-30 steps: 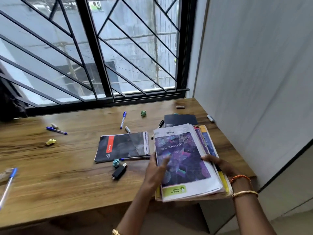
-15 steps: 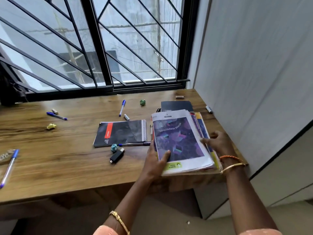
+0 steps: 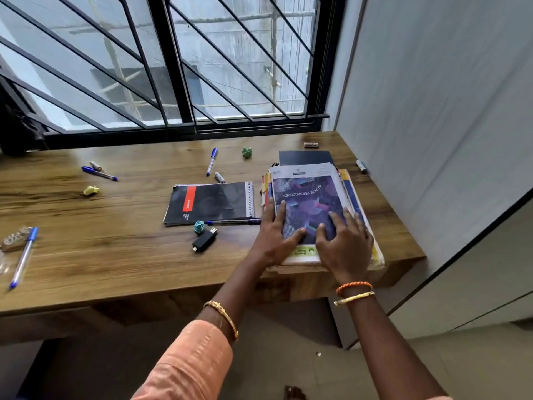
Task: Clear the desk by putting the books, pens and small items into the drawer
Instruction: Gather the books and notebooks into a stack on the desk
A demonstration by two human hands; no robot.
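Note:
A stack of books (image 3: pixel 307 197) with a purple cover on top lies on the right end of the wooden desk (image 3: pixel 115 261). My left hand (image 3: pixel 272 239) rests flat on the stack's left edge, thumb on the cover. My right hand (image 3: pixel 344 245) lies flat on top with fingers spread. A black spiral notebook (image 3: pixel 210 202) lies to the left, with a blue pen (image 3: pixel 233 221), a teal paper ball (image 3: pixel 199 226) and a black USB device (image 3: pixel 204 241) in front of it. No drawer is in view.
More blue pens (image 3: pixel 212 161) (image 3: pixel 99 173) (image 3: pixel 24 256), a green paper ball (image 3: pixel 247 152), a yellow scrap (image 3: pixel 91 190), an eraser (image 3: pixel 311 144) and a dark notebook (image 3: pixel 305 157) lie scattered. A barred window stands behind the desk, a grey wall on the right.
The stack, held over the desk's front edge, now lies further back on the desk. My right hand has moved from the stack's right side onto its top.

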